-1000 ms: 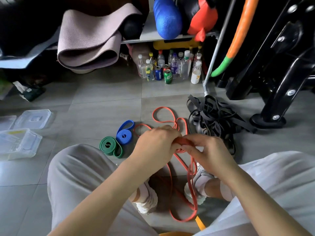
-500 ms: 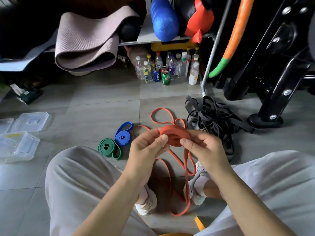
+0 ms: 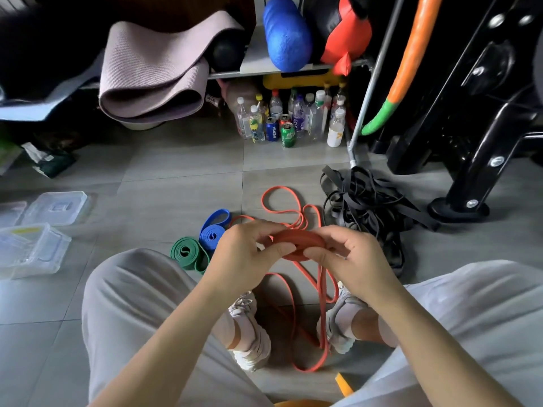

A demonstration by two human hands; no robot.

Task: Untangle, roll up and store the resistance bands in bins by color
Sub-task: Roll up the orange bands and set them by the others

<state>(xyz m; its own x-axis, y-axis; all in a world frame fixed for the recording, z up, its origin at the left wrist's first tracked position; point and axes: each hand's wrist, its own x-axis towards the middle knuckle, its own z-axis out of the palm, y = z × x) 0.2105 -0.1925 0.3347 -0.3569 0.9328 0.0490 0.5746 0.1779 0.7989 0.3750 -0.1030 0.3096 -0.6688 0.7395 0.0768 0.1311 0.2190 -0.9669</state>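
Red band (image 3: pixel 302 240): flat matte rubber strip. Part is wound into a thick, flattened coil; the rest runs loose in thin loops.
Coil position: held between my two hands, above the floor (image 3: pixel 176 183), in front of my knees.
Left hand (image 3: pixel 245 254): fingers curled over the coil's left edge, thumb pressed on its near face.
Right hand (image 3: pixel 351 254): fingers curled round the coil's right edge, thumb on the near rim.
Hands together: close, both clamped on the one coil.
Loose tail: drops from the coil, passes between my shoes (image 3: pixel 249 345) and lies on the tiles. More loops lie beyond my hands, just beside the black bands (image 3: pixel 370 207).
Blue roll (image 3: pixel 212 235): wide flat band, tightly wound, spiral face showing, one loop end sticking out. On the floor just left of my left hand, touching the green roll.
Green roll (image 3: pixel 188 254): same build, spiral wound. On the floor by my left knee.
Black bands: tangled heap of flat strips, beyond and right of my right hand.
Bin (image 3: pixel 29 248): clear hard plastic, rectangular, far left, well apart from my hands.
Lid (image 3: pixel 55 207): clear, flat, just behind the bin.
Floor: smooth grey tiles.
Mat (image 3: pixel 152 69): ribbed mauve, folded, draped off the rear shelf.
Bottles (image 3: pixel 296 116): clear plastic, with cans, under that shelf.
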